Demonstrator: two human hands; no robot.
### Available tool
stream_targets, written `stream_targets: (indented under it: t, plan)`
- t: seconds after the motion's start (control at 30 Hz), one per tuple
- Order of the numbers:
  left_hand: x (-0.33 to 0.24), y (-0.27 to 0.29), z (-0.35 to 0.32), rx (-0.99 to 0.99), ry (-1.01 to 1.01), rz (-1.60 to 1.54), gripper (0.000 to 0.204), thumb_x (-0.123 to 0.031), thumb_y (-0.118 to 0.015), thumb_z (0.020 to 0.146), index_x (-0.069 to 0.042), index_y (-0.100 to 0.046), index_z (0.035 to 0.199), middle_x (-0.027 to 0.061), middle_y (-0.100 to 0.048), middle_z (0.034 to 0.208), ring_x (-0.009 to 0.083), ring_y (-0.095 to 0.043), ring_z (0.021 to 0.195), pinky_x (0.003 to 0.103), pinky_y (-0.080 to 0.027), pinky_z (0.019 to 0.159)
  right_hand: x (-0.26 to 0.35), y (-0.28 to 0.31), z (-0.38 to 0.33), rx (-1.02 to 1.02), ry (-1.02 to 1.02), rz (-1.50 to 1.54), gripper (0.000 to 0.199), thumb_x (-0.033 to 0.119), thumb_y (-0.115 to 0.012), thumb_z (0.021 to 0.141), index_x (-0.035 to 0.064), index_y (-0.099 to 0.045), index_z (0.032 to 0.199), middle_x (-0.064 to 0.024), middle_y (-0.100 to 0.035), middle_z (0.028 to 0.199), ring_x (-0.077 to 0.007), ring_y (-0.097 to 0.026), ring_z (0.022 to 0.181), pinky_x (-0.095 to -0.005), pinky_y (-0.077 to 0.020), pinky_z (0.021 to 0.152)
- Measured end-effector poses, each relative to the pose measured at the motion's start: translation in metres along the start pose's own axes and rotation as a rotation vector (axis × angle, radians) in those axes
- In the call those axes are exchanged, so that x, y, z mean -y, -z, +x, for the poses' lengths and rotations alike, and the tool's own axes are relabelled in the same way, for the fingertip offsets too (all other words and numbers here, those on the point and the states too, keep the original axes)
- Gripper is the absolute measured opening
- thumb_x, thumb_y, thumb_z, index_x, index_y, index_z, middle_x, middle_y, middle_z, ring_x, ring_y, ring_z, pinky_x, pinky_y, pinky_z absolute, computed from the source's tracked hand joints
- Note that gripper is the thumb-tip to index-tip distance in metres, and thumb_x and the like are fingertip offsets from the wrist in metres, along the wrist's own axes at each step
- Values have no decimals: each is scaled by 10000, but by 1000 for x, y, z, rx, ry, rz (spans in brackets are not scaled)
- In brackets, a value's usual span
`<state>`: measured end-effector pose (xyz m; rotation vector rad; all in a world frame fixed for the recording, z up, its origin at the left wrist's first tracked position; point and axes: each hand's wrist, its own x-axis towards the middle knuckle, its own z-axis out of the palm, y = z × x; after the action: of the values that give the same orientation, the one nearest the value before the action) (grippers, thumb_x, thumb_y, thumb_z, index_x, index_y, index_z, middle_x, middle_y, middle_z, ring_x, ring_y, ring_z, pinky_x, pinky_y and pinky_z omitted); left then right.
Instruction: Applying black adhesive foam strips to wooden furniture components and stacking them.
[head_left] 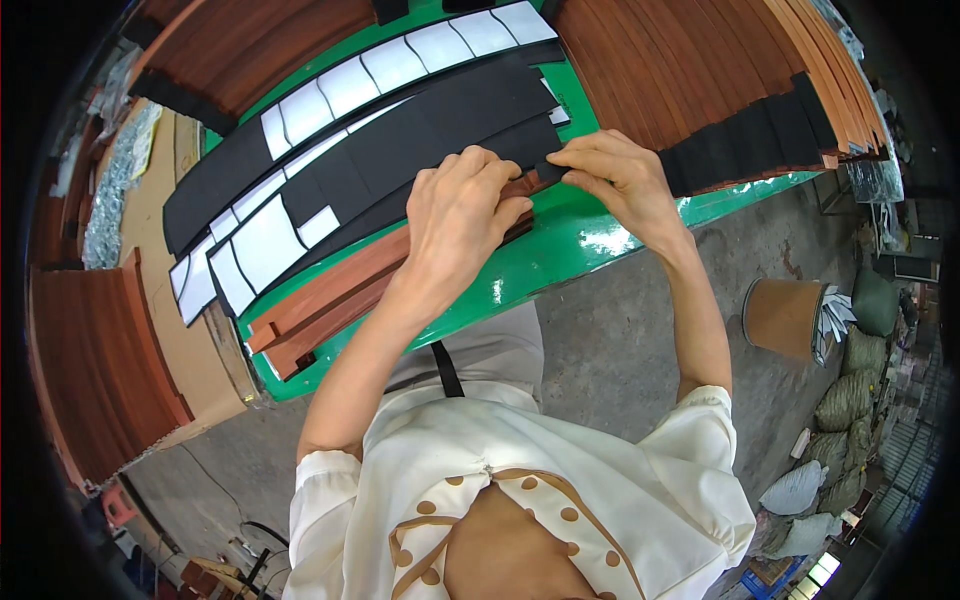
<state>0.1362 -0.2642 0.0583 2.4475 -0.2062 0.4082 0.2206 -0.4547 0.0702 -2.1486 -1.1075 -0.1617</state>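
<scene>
A reddish-brown wooden strip [345, 290] lies along the front edge of the green table [585, 235], with another beside it. My left hand [455, 215] is closed around a strip near its right end, thumb on the near side. At that end my right hand [620, 180] pinches a small black piece [550, 173] against the wood. Its fingertips partly hide the piece. Just beyond my hands lie overlapping black sheets [420, 130]. Several white rectangular panels [350, 90] sit in rows along them, and a few more white pieces [260, 250] lie at the left.
Stacked brown wooden strips [690, 70] with black-covered ends fill the table's right side. Another stack [260, 50] stands at the far left, and more boards [105, 360] rest on cardboard at left. A round brown bin [785, 318] with white scraps stands on the floor, near filled sacks [850, 400].
</scene>
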Motion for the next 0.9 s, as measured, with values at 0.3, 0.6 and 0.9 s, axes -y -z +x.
stream_targets:
  t: [0.3,0.6,0.9]
  plan:
    - [-1,-25,6,-29,134,-5,209,-213,-721,708,-70,-684,857,25,-629,846,218,-586,760,350,-412,708,-20,-6,3,85,121,-49,228,90,-694,713,86,-696,941,-13,-625,867,-197,-540,832,-317,-451,732]
    - [-2,-25,4,-52,96,49,216,-207,-721,710,-73,-679,874,4,-627,872,188,-580,777,324,-377,705,-20,-8,5,94,87,-24,199,84,-702,706,118,-697,902,11,-628,852,-207,-548,853,-325,-467,758]
    - [-1,-28,3,-186,-19,38,194,-178,-731,678,-94,-663,840,-16,-604,822,166,-562,721,328,-348,674,-21,-8,3,96,89,-22,231,90,-708,703,102,-707,933,2,-625,861,-189,-535,843,-305,-472,709]
